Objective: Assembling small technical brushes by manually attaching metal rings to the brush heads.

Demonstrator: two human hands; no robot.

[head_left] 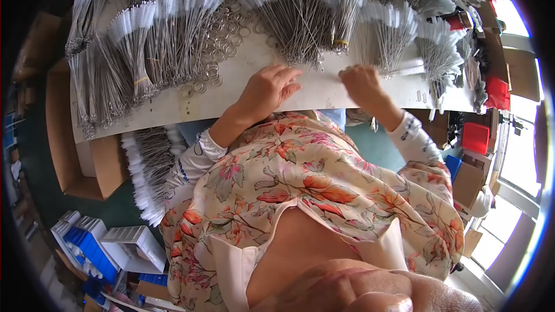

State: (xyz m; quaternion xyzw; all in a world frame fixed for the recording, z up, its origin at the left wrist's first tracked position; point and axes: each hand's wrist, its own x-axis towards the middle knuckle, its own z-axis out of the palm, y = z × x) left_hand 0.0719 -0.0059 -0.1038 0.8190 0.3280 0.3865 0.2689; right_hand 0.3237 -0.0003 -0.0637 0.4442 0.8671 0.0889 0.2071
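My left hand (263, 93) is over the front part of the white table (214, 101), its fingers stretched to the right and the thumb apart from them. Nothing shows between them. To its right, my right hand (363, 85) is held with the fingers curled down; the fingertips are blurred, and whatever they pinch is too small to make out. Just beyond both hands lies a fanned pile of thin wire-handled brushes (300, 23) with white bristles, their looped ends toward me. Loose metal rings (228, 37) are scattered to the left of that pile.
More brush bundles stand at the left (136, 52) and right (390, 34) of the table. A brush heap (153, 167) sits below the table edge. An open cardboard box (107, 167) is at the left, with white and blue bins (133, 248) nearer. Red bins (476, 138) are at the right.
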